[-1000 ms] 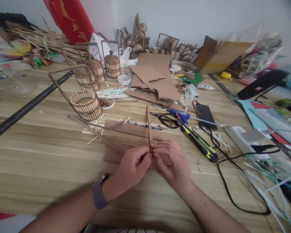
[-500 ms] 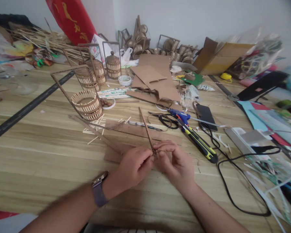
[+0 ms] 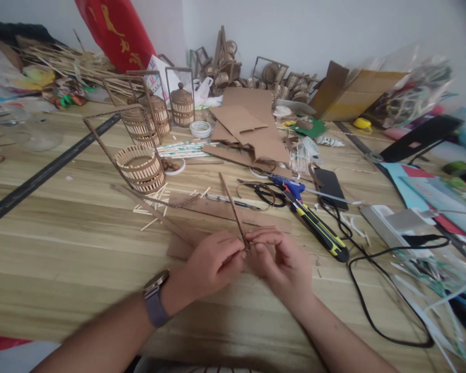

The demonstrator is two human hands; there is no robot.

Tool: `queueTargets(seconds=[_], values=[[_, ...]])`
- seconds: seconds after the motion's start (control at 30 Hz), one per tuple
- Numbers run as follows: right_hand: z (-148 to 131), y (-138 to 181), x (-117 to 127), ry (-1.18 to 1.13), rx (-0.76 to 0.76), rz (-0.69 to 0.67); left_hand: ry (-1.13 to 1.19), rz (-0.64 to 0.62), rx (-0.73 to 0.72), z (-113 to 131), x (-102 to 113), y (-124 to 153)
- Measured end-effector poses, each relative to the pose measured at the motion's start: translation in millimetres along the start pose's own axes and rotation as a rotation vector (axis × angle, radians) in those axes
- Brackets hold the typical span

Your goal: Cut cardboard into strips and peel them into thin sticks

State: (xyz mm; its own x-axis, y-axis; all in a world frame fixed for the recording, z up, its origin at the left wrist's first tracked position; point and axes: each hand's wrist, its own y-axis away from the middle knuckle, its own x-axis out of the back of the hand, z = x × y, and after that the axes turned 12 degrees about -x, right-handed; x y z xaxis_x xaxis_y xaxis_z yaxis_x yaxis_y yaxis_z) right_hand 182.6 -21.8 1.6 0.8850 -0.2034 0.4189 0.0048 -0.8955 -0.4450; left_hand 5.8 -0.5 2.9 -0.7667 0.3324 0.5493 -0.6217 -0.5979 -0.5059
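Note:
Both my hands meet over the front middle of the table at the near end of a thin cardboard strip (image 3: 232,204), whose long part slants up and away. My left hand (image 3: 217,259) pinches this end, and a watch sits on that wrist. My right hand (image 3: 281,261) grips the same end between thumb and fingers; the exact contact is partly covered by fingertips. Beyond them lie a flat cardboard piece (image 3: 272,220), a pen (image 3: 233,201) and another cardboard strip (image 3: 155,212). A small handled basket (image 3: 140,168) of light sticks and brown bands stands to the left.
At the right lie a yellow-black utility knife (image 3: 320,230), a blue glue gun (image 3: 287,184), a phone (image 3: 331,187) and a looping black cable (image 3: 359,305). Cardboard sheets (image 3: 252,119), a tape roll (image 3: 200,129) and a lidded basket (image 3: 181,106) stand farther back. Loose sticks (image 3: 151,204) lie by the near basket.
The far tip of the cardboard strip has tilted slightly left. My left wrist has shifted a little left; both hands keep their pinch.

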Motion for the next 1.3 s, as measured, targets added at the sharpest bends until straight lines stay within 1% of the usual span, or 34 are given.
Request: queueTargets(seconds=[0.1, 0.17, 0.23, 0.4, 0.5, 0.6, 0.73, 0.9, 0.97, 1.03, 1.1, 1.23, 1.3], values=[[-0.3, -1.5, 0.8, 0.125, 0.149, -0.005, 0.115, 0.018, 0.155, 0.3, -1.6, -1.7], [-0.2, -2.2, 1.2, 0.179, 0.209, -0.005, 0.184, 0.021, 0.222, -0.3, -3.6, -2.1], [0.6, -2.1, 1.0, 0.220, 0.228, 0.012, 0.214, 0.022, 0.247, -1.0, -5.8, -1.6], [2.1, -0.4, -0.1, 0.338, 0.270, 0.050, 0.163, 0.065, 0.271, -1.0, -11.7, 0.3], [1.7, -0.1, 0.0, 0.342, 0.271, 0.030, 0.139, 0.086, 0.253, -0.2, -14.2, 0.7], [1.4, -0.3, 0.6, 0.301, 0.228, 0.022, 0.108, 0.079, 0.222, 1.5, -14.4, 0.6], [1.5, -0.7, 0.8, 0.227, 0.149, 0.032, 0.085, 0.060, 0.133, 2.7, -11.0, -0.2], [2.3, -0.1, -0.3, 0.064, 0.045, 0.029, -0.002, 0.015, -0.003, -1.9, -5.5, 0.6], [2.6, 0.6, -0.7, 0.011, 0.016, 0.024, -0.032, -0.006, -0.052, -3.7, -4.3, 1.4], [2.7, 1.0, -0.8, 0.001, 0.017, 0.026, -0.049, -0.021, -0.070, -4.7, -3.8, 1.9], [2.6, 1.1, -0.7, 0.038, 0.059, 0.033, -0.028, -0.021, -0.036, -4.9, -4.0, 1.8], [1.9, 0.3, -0.2, 0.168, 0.196, 0.024, 0.110, -0.003, 0.158, -4.5, -5.2, -0.1], [1.3, 0.1, -0.1, 0.229, 0.249, 0.016, 0.173, 0.009, 0.230, -3.9, -6.0, -1.2]])
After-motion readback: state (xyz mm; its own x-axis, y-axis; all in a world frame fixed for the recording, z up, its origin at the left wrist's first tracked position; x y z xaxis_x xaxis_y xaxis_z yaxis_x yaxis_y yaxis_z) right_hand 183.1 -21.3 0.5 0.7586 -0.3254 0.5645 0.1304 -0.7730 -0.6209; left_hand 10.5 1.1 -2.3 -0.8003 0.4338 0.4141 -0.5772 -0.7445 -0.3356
